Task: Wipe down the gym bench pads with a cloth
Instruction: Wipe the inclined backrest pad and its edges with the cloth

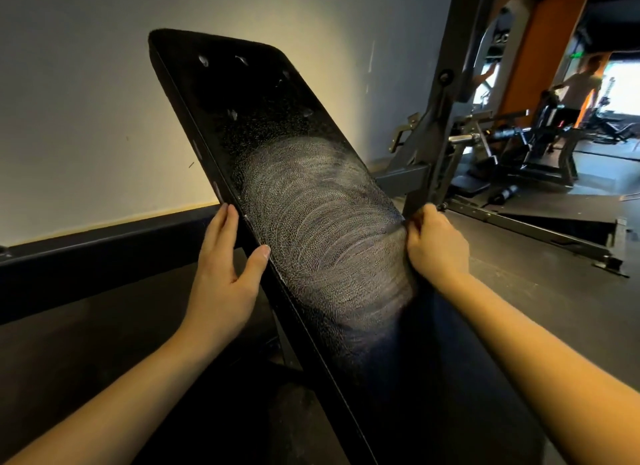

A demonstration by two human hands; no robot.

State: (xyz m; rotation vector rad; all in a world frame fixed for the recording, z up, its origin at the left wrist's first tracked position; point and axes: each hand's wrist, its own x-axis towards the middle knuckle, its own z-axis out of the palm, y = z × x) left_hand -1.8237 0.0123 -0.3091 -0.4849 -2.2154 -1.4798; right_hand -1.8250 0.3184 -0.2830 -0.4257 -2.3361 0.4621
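At the far left stands a pale wall (86,100) with a dark skirting under it. The left hand (221,274) lies on the left edge of the bench pad (311,222). Its fingers are straight along the side and the thumb rests on the front face, so it is not closed around anything. The black pad is tilted up, leaning toward the wall, and it fills the middle between the 2 hands. Whitish curved streaks cover its middle part. The right hand (436,246) grips the pad's right edge with curled fingers. Behind it rises a grey metal frame (446,93), and far right a blurred person (578,86) stands among the machines.
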